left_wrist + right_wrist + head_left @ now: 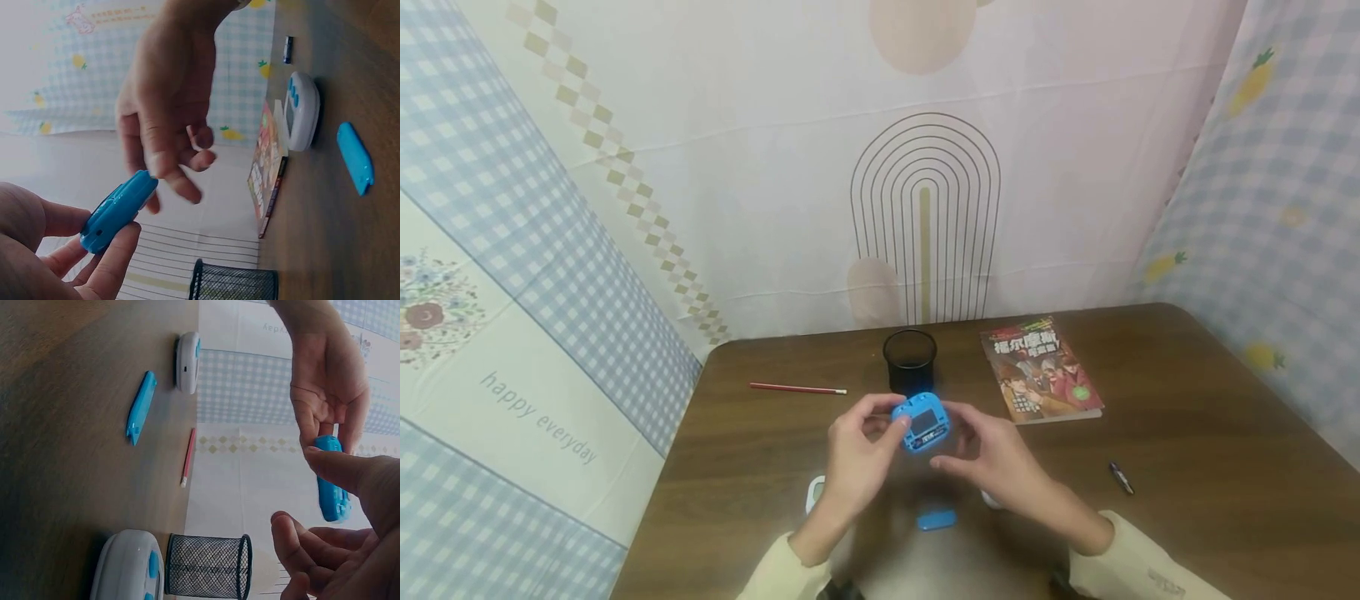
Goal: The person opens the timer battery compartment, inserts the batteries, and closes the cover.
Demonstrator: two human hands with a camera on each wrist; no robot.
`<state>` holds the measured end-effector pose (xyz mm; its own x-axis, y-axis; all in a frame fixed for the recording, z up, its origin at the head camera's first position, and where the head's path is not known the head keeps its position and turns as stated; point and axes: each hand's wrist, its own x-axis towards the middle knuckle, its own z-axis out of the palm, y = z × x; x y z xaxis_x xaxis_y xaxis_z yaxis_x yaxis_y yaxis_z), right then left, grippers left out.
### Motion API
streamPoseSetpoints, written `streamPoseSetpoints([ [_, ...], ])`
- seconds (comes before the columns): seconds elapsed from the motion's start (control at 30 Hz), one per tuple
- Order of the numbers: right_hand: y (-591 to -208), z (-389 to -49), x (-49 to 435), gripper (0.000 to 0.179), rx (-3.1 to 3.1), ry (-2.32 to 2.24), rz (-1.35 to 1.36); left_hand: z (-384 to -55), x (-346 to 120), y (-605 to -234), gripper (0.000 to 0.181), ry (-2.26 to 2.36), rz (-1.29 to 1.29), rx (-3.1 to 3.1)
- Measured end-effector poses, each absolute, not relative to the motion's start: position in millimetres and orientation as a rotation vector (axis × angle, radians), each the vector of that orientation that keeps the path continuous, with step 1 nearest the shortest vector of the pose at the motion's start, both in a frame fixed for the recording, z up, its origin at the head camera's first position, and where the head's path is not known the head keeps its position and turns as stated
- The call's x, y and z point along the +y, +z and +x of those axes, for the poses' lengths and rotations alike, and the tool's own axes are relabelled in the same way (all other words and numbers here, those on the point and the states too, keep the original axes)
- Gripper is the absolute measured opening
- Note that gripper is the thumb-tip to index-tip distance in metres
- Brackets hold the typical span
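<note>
My left hand [859, 458] pinches a small blue electronic device [921, 422] between thumb and fingers, above the table. Its face with a dark panel is turned up in the head view, and an uncovered slot near its lower edge holds what looks like a battery [931, 438]. From the other side, my right hand [996, 454] reaches in with a finger at the device's edge; its thumb stands apart. A loose blue cover [936, 520] lies on the table below the hands. In the left wrist view, the device [115, 212] is seen edge-on.
Two white devices with blue buttons, one at left [815, 493] and one at right [303, 112], are partly hidden in the head view. Behind the hands stands a black mesh pen cup [910, 362]. A red pencil [797, 388], a book [1041, 371] and a small battery [1122, 477] lie around.
</note>
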<state>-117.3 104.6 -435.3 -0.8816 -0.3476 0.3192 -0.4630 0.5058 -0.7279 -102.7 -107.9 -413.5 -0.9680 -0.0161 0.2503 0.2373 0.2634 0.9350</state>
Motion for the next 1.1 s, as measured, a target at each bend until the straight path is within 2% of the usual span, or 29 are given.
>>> streamPoseSetpoints([
  [0.13,-438,-118,105,0.042,-2.719,1.117,0.775,-102,-109,-409,0.024,-1.793,-0.172,-2.309],
  [0.23,-438,-116,104,0.031,-2.749,0.858,0.909,-102,-110,-408,0.024,-1.802,-0.16,-2.305],
  [0.43,-438,-108,102,0.026,-2.757,0.526,1.111,-102,-111,-408,0.023,-1.83,-0.153,-2.308],
  [0.7,-443,-105,100,0.019,-2.829,0.408,1.251,-101,-109,-407,0.023,-1.857,-0.159,-2.306],
  [1.1,-454,-104,95,0.014,-2.872,0.328,1.284,-102,-107,-410,0.024,-1.86,-0.181,-2.312],
])
